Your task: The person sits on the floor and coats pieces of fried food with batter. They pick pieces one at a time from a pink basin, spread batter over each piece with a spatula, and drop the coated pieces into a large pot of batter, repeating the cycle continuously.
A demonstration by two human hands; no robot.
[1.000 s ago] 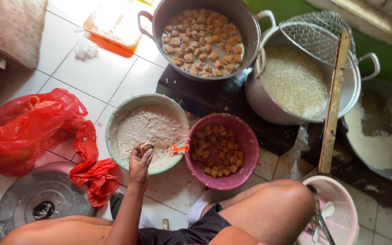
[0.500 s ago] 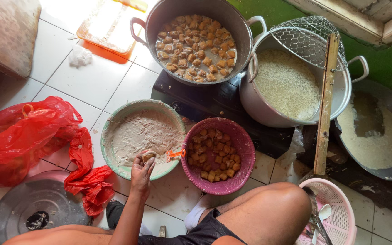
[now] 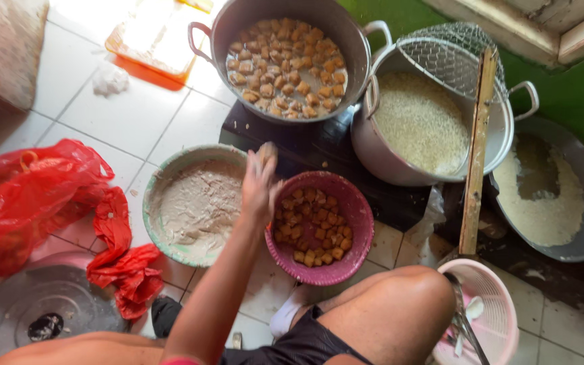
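Red plastic bag [image 3: 25, 199] left of batter bowl [image 3: 170, 196].

White tiled floor [image 3: 136, 115] carries everything. On it: green-rimmed bowl [image 3: 194, 203] of pale batter, touching a pink bowl [image 3: 322, 226] of brown fried pieces. Red plastic bags [image 3: 32, 196] at left; grey metal lid [image 3: 35, 311] just below them. Orange tray [image 3: 153, 44] at top. Pink basket [image 3: 488, 318] at lower right. Black stove [image 3: 312, 145] under a large pan [image 3: 285, 57].
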